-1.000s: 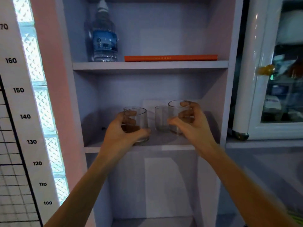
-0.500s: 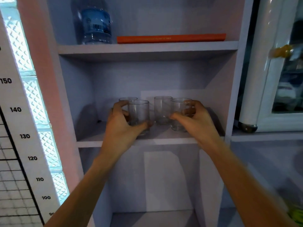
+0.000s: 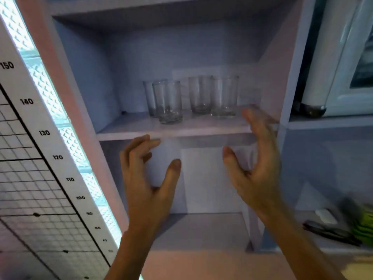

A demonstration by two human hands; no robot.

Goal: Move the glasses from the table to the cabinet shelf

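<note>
On the shelf (image 3: pixel 131 128) stand perhaps four blurred glasses (image 3: pixel 170 104); below it left hand (image 3: pixel 147 178) and right hand (image 3: pixel 256 170) hang loose-fingered, empty; placing seems done, next fetch more.

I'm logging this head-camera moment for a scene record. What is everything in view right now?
glasses: four, clear, upright on the cabinet shelf, two left and two right
cabinet shelf: one, pale lilac, centre
height chart: one, white with black numbers, left
glass-block strip: one, lit white, between chart and cabinet
glass-door unit: one, white, right of the cabinet
green items: count unclear, blurred, lower right
left hand: one, fingers spread, empty, below the shelf edge
right hand: one, fingers spread, empty, by the shelf's right front
</note>
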